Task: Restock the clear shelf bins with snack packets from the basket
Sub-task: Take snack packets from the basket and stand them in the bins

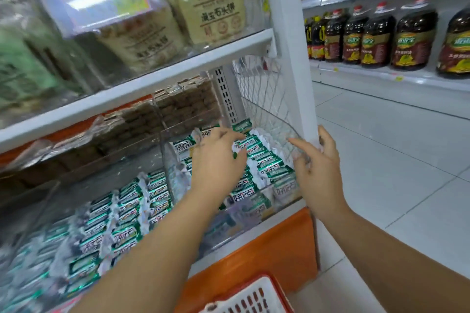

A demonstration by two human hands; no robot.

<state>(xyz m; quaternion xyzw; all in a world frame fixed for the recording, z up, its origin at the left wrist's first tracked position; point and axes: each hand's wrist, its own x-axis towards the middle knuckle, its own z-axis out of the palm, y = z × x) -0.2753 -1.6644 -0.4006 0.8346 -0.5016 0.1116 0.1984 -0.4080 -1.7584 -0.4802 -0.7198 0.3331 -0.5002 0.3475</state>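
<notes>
My left hand [216,160] reaches into the right clear bin [269,99] on the lower shelf. Its fingers curl over a few green-and-white snack packets [269,168]; one packet sticks out to the left of the hand. More of these packets lie in rows across the bin's floor. My right hand [318,168] grips the bin's clear right wall, index finger inside and thumb outside against the white post [290,46]. The red-and-white basket [251,297] shows only its rim at the bottom edge; its contents are hidden.
A second clear bin [106,223] to the left is full of the same packets. Brown snack packs [183,104] fill bins behind, and beige bags [211,7] stand on the shelf above. Oil bottles [412,38] line the shelves on the right, beyond a tiled aisle floor [394,173].
</notes>
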